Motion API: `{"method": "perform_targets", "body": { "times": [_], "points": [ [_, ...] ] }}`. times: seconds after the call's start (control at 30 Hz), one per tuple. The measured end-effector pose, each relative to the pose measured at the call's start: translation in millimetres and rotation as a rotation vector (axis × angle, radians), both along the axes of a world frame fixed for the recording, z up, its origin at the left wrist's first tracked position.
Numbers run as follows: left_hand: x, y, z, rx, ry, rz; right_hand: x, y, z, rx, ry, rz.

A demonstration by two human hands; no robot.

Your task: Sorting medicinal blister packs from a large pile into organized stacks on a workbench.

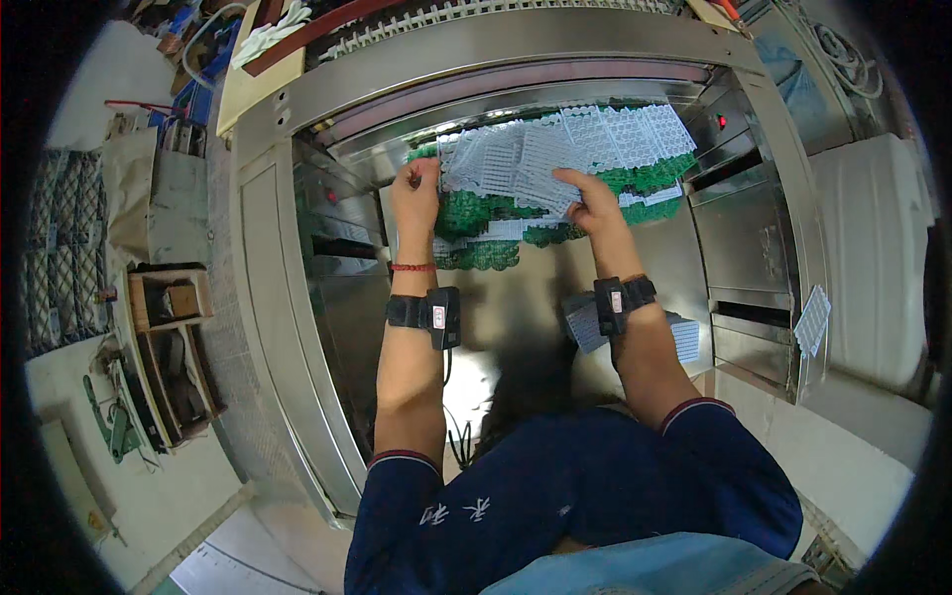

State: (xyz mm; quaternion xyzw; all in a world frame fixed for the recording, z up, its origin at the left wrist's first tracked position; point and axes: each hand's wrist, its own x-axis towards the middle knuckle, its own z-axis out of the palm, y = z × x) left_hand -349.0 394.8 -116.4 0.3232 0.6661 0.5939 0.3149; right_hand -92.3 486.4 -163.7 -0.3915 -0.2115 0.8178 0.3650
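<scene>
My right hand (596, 204) is closed on the right edge of a translucent white perforated plastic sheet (545, 171), thumb on top. At the sheets' left edge, my left hand (416, 190) has its fingers drawn together; what they pinch, if anything, is too small to make out. More white perforated sheets (625, 134) lie spread beyond my hands, inside a metal machine bay. Beneath them, green lattice pieces (466, 216) show along the near side.
A steel frame (266, 213) borders the bay. Under my right forearm lies a grey ribbed panel (684, 339). A small white perforated piece (813, 320) sits on the right frame. White gloves (270, 35) rest at the far left, and a white bin (868, 263) stands right.
</scene>
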Motion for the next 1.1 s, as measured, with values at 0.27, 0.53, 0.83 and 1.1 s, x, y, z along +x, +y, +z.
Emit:
{"method": "perform_targets", "body": {
  "times": [0.27,0.53,0.83,1.1],
  "points": [
    [13.1,19.1,-17.3,-0.139,0.545,-0.058,11.5,-10.3,26.7,0.007,0.035,-0.074],
    [45.7,44.9,-13.7,-0.464,1.013,-0.349,11.6,-14.1,17.5,0.077,-0.076,-0.099],
    [46.6,46.5,-6.2,-0.514,0.803,-0.269,28.2,-25.8,31.1,0.100,-0.161,-0.277],
    [79.2,53.4,24.5,-0.746,1.067,-0.314,57.7,-26.4,32.3,0.100,-0.115,-0.325]
  ]
}}
